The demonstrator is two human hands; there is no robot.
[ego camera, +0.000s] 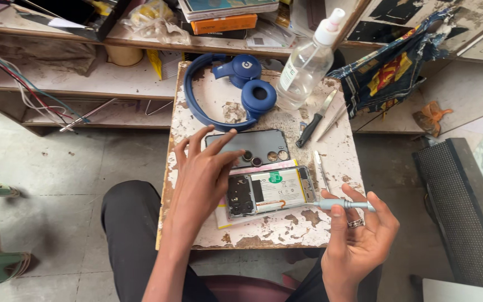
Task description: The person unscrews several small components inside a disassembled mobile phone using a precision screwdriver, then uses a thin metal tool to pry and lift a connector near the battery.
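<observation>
Head view: the opened phone (269, 192) is laid flat near the middle of the chipped counter (331, 145), steadied at its left end by the released left hand (205, 173), while a screwdriver (345, 204) is pinched in the right hand (359, 235), tip at the phone's right edge; the removed back cover (247, 146) is set just beyond.

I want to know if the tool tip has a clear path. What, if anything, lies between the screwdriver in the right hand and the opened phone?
Nothing visible does. The right hand holds the screwdriver with its tip at the opened phone, right edge. The left hand rests on the phone's far end, away from the tip.
</observation>
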